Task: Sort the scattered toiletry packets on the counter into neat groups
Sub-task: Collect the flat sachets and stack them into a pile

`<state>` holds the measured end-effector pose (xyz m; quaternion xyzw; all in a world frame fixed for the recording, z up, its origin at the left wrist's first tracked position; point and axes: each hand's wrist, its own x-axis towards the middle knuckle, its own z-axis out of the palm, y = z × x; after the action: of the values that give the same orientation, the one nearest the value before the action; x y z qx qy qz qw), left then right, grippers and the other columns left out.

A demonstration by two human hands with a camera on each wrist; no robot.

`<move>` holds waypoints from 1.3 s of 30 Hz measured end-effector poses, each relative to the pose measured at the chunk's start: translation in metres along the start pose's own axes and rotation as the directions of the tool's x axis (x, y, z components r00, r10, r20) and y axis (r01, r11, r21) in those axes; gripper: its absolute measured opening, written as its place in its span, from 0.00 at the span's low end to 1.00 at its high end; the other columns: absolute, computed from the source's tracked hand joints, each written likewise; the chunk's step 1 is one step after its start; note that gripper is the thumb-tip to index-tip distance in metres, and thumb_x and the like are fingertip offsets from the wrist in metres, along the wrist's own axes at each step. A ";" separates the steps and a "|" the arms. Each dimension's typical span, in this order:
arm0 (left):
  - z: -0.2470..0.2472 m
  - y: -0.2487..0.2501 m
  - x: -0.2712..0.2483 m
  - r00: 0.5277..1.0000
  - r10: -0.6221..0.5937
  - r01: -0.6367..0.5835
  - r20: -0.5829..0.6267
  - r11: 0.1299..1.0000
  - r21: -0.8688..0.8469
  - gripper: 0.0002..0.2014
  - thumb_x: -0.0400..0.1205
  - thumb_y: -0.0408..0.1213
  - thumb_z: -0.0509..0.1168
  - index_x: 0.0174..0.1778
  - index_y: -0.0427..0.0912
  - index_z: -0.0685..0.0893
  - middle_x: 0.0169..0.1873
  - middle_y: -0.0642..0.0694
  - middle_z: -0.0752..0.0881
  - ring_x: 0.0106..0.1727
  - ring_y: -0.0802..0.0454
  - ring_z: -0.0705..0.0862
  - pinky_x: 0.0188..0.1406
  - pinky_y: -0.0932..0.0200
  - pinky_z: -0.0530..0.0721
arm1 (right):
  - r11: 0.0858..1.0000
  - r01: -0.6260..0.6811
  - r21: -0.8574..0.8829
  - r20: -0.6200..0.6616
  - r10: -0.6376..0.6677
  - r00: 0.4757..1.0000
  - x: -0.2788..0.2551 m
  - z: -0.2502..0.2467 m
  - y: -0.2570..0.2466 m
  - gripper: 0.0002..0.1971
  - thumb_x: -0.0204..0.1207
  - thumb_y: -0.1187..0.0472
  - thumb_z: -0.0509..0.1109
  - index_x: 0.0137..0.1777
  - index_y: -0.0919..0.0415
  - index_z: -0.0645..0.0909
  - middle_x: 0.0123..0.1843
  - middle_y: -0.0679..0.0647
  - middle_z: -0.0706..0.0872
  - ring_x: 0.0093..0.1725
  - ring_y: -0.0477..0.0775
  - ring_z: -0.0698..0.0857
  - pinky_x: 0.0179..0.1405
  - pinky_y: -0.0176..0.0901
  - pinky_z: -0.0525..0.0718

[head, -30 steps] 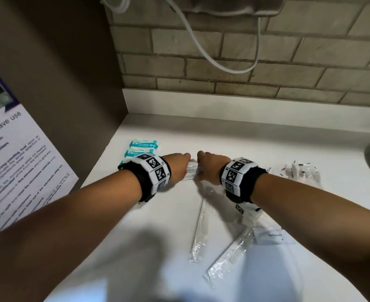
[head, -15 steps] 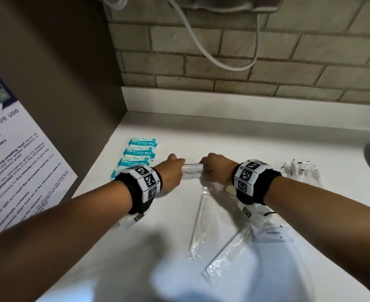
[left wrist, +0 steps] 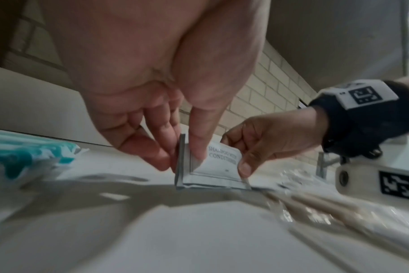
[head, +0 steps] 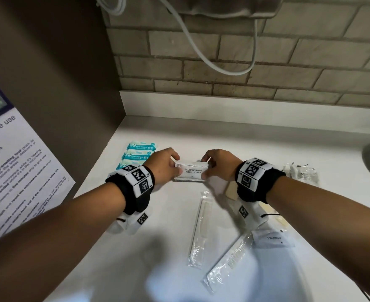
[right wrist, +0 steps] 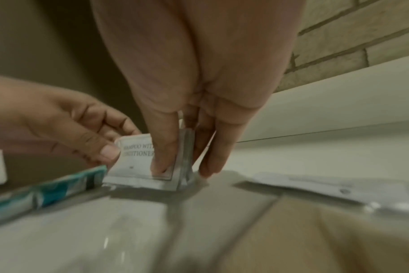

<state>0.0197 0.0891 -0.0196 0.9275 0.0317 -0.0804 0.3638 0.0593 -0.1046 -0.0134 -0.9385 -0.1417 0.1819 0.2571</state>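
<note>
Left hand (head: 164,165) fingers (left wrist: 196,147) pinch the left edge of the shampoo sachets (head: 191,172), thumb in front, other fingers behind. Right hand (head: 220,164) pinches the right edge the same way. Sachets are a small stack, standing on their bottom edge on the worktop (head: 169,247), squared up between both hands, mid-counter towards the back wall. Wrist views show more than one layer at the edge; can't count them.

Risks, my read:
- stack is thin and on edge, so letting go of either side probably fans it out or tips it flat
- foil is slick, so inner sachets could slide out of line if the pinch loosens
- teal wipe packets (head: 139,156) sit just beside the left hand; a sideways shove could knock that row

Orientation: long axis runs left-right, parallel to the back wall. Printed face "SHAMPOO WITH CONDITIONER" points at the person, text upright.

Wrapped toothbrushes (head: 200,227) and toothpaste packet (head: 272,238) lie nearer the person, unsorted.
</note>
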 end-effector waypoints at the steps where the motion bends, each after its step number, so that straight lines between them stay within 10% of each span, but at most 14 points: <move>1: -0.003 0.001 0.005 1.000 -0.024 0.024 -0.006 0.999 -0.048 0.14 0.78 0.36 0.73 0.56 0.44 0.78 0.39 0.49 0.85 0.35 0.59 0.81 0.27 0.77 0.74 | 0.997 -0.022 0.077 0.014 0.021 1.000 0.004 -0.004 -0.001 0.15 0.66 0.65 0.81 0.48 0.56 0.79 0.36 0.47 0.81 0.35 0.49 0.79 0.33 0.36 0.75; 8: -0.014 0.004 0.049 0.984 -0.178 0.175 -0.025 0.981 -0.081 0.18 0.73 0.40 0.77 0.55 0.42 0.81 0.52 0.41 0.88 0.52 0.41 0.88 0.59 0.49 0.85 | 0.946 -0.147 0.288 0.048 0.139 0.989 0.040 -0.017 -0.010 0.15 0.68 0.70 0.78 0.52 0.62 0.79 0.33 0.57 0.87 0.32 0.55 0.83 0.47 0.49 0.88; 13: -0.014 0.006 0.068 0.977 -0.210 0.210 -0.043 0.978 -0.003 0.11 0.73 0.38 0.75 0.46 0.35 0.88 0.40 0.38 0.89 0.45 0.41 0.88 0.52 0.55 0.84 | 0.941 -0.215 0.261 0.046 0.211 0.976 0.062 -0.014 -0.013 0.15 0.66 0.69 0.77 0.51 0.61 0.80 0.46 0.66 0.91 0.37 0.57 0.85 0.55 0.54 0.89; 20: -0.017 0.004 0.078 0.970 -0.236 0.241 -0.059 0.965 0.100 0.18 0.74 0.40 0.76 0.53 0.30 0.87 0.52 0.35 0.89 0.55 0.40 0.87 0.57 0.51 0.83 | 0.938 -0.266 0.223 0.085 0.253 0.964 0.074 -0.006 -0.012 0.04 0.66 0.67 0.77 0.34 0.62 0.84 0.40 0.62 0.91 0.33 0.54 0.86 0.52 0.48 0.90; 25: -0.015 0.004 0.079 0.970 -0.229 0.239 -0.084 0.961 0.142 0.17 0.75 0.41 0.75 0.52 0.31 0.88 0.52 0.37 0.89 0.56 0.41 0.86 0.55 0.53 0.83 | 0.937 -0.270 0.222 0.059 0.263 0.963 0.079 -0.003 -0.007 0.12 0.66 0.63 0.77 0.49 0.68 0.89 0.33 0.57 0.90 0.31 0.51 0.86 0.54 0.47 0.89; 29: -0.014 0.004 0.079 0.970 -0.224 0.236 -0.093 0.960 0.150 0.18 0.75 0.41 0.75 0.53 0.30 0.88 0.53 0.36 0.89 0.57 0.40 0.86 0.57 0.50 0.82 | 0.946 -0.250 0.208 0.069 0.241 0.968 0.077 -0.005 -0.007 0.02 0.67 0.63 0.76 0.37 0.61 0.86 0.24 0.50 0.86 0.24 0.45 0.83 0.50 0.43 0.88; 39: -0.015 0.006 0.078 0.974 -0.213 0.224 -0.077 0.954 0.199 0.17 0.76 0.41 0.73 0.53 0.31 0.87 0.53 0.36 0.89 0.55 0.41 0.86 0.54 0.52 0.83 | 0.970 -0.205 0.133 0.112 0.191 0.975 0.079 -0.007 -0.005 0.14 0.73 0.61 0.72 0.25 0.58 0.82 0.26 0.51 0.84 0.27 0.46 0.82 0.57 0.45 0.86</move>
<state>0.0995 0.0949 -0.0187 0.9528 0.1354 -0.0977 0.2535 0.1318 -0.0748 -0.0265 -0.9169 -0.0462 0.2622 0.2972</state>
